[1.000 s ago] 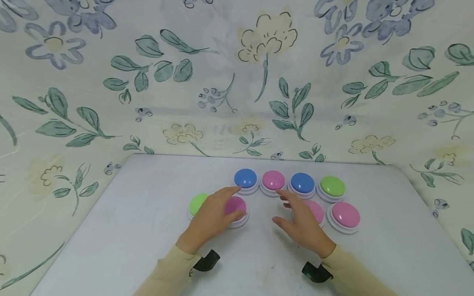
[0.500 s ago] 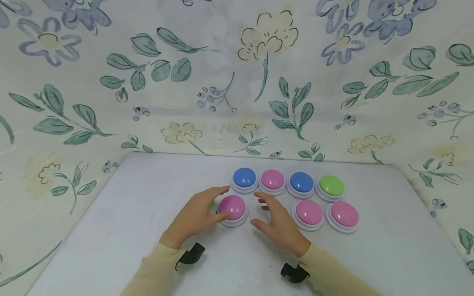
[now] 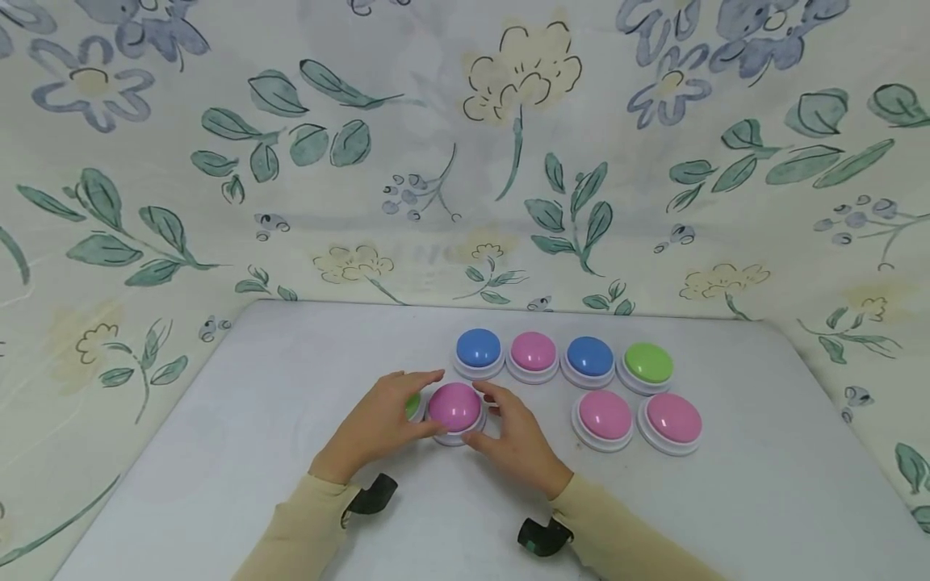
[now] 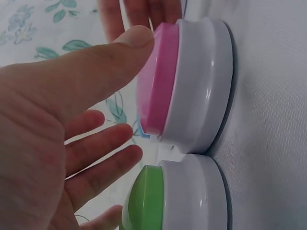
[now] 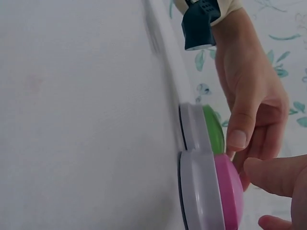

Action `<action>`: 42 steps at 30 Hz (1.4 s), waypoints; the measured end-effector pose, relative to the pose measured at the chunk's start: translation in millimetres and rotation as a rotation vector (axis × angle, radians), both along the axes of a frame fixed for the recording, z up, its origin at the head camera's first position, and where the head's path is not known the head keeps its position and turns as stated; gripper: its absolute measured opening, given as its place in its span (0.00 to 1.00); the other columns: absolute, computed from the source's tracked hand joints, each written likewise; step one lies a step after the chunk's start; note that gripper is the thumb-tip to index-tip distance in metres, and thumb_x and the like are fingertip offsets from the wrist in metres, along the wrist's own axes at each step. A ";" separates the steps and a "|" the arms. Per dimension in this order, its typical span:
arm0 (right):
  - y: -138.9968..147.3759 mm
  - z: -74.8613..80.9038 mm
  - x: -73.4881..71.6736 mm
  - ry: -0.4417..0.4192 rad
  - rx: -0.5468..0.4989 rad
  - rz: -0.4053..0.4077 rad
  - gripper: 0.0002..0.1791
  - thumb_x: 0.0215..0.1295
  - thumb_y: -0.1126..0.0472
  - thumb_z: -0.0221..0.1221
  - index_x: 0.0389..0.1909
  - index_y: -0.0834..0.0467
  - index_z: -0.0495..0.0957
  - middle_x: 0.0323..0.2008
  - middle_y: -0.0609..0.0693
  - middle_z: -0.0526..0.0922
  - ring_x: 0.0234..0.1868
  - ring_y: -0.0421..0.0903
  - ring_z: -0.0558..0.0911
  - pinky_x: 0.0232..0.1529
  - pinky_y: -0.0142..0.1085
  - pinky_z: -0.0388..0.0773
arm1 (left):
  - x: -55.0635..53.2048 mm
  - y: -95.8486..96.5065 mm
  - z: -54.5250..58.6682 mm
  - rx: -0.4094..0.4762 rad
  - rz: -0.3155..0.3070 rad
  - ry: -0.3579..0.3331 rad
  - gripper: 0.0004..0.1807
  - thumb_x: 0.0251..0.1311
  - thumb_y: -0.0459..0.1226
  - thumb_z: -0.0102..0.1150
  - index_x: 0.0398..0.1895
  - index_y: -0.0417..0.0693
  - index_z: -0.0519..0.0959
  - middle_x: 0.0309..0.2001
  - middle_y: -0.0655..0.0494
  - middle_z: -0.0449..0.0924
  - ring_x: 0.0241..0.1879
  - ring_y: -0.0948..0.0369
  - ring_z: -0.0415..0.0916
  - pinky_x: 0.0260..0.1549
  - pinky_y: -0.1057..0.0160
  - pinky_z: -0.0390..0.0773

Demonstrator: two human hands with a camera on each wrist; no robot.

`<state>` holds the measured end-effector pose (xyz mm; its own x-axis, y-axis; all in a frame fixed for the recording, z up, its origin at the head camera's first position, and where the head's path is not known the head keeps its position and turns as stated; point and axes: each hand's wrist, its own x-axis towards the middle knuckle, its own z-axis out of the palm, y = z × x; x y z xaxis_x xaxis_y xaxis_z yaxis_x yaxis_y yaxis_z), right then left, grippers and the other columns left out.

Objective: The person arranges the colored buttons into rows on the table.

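A pink push button (image 3: 454, 407) with a round white base sits on the white table, between my two hands. My left hand (image 3: 378, 415) hovers over its left side with fingers spread, and the thumb (image 4: 120, 50) overlaps the pink dome in the left wrist view. Against that base stands a green push button (image 4: 144, 201), mostly hidden under the left hand in the head view. On the other side, my right hand (image 3: 517, 440) curves loosely at the pink button's right edge, thumb and index finger apart. In the right wrist view its thumb tip (image 5: 259, 173) is close to the dome.
Behind stands a row of buttons: blue (image 3: 479, 349), pink (image 3: 534, 352), another blue (image 3: 590, 357) and green (image 3: 648, 364). Two more pink buttons (image 3: 606, 415) sit at the right. Floral fabric (image 3: 436, 161) hangs behind the table (image 3: 276, 387).
My right hand has moved left, from over the right-hand pink buttons to the pink button by my left hand. My left hand has shifted slightly left, uncovering more of that button.
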<state>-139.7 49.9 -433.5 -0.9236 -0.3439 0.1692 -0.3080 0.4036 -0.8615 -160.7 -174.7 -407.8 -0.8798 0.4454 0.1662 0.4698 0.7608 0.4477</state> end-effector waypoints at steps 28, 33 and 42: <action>-4.2 -18.7 -5.8 0.034 0.029 -0.003 0.36 0.57 0.70 0.68 0.68 0.65 0.69 0.63 0.61 0.75 0.66 0.57 0.73 0.67 0.49 0.72 | 2.8 12.0 -10.2 -0.099 -0.032 0.060 0.39 0.46 0.42 0.80 0.63 0.39 0.77 0.59 0.47 0.81 0.62 0.52 0.76 0.71 0.37 0.57; -4.0 -21.9 -5.5 0.094 0.042 -0.007 0.35 0.56 0.72 0.69 0.66 0.67 0.70 0.63 0.62 0.76 0.66 0.58 0.73 0.67 0.50 0.71 | 2.4 14.0 -10.8 -0.112 -0.036 0.064 0.39 0.45 0.41 0.81 0.62 0.37 0.77 0.59 0.46 0.81 0.62 0.52 0.76 0.71 0.39 0.58; -2.8 -20.2 -2.9 0.129 0.080 -0.023 0.35 0.55 0.72 0.70 0.64 0.69 0.71 0.61 0.63 0.77 0.65 0.59 0.73 0.67 0.52 0.71 | 6.5 19.5 -7.9 -0.124 -0.009 -0.011 0.39 0.47 0.39 0.80 0.64 0.37 0.76 0.61 0.45 0.79 0.63 0.48 0.75 0.68 0.47 0.68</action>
